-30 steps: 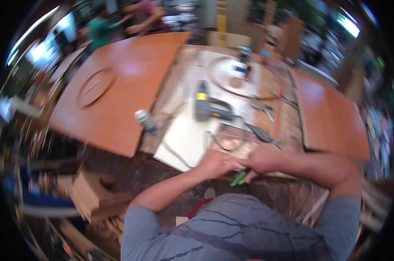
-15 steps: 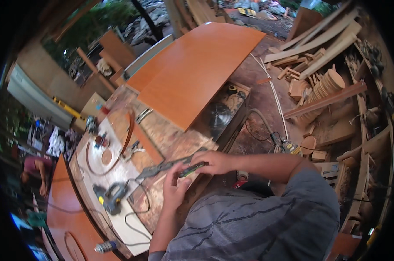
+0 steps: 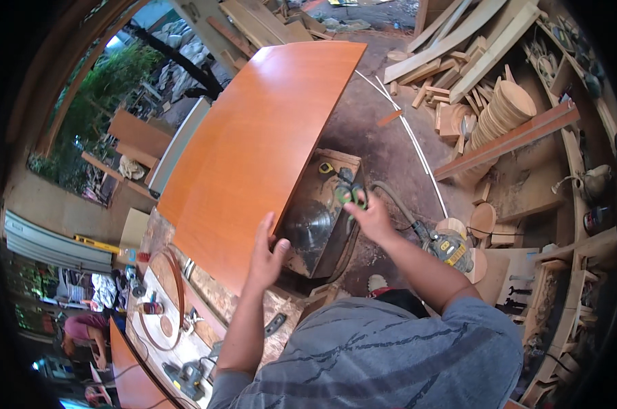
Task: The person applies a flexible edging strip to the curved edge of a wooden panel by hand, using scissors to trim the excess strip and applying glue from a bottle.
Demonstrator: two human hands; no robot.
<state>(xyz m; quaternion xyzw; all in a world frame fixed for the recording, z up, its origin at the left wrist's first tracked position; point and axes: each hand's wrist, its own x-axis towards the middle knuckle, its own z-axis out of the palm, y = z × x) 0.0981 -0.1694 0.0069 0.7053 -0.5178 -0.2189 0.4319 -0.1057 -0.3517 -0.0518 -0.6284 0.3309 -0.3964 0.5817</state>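
Note:
My right hand (image 3: 368, 217) reaches over the open bench box, its fingers closed round the green loop handles of what look like scissors (image 3: 347, 196). A dark part lies just beyond those loops; its outline is unclear. My left hand (image 3: 265, 255) is open at the near edge of a large orange-brown wooden panel (image 3: 254, 143), thumb apart and fingertips against or very close to the edge. Below the panel's right edge, a round saw blade (image 3: 310, 226) sits in the box (image 3: 325, 262). A yellow and black tape measure (image 3: 325, 168) rests at the box's far end.
A corded power tool (image 3: 186, 376) and a curved wooden strip (image 3: 180, 293) lie on the bench at left. To the right, a yellow and black power tool (image 3: 449, 249) stands near stacked wooden discs (image 3: 505, 112). Another person (image 3: 87, 330) is at far left.
My hands have moved apart from the dark and green item they held together. My right hand has reached forward to the green handles; the left has come to the panel's edge. The view has turned.

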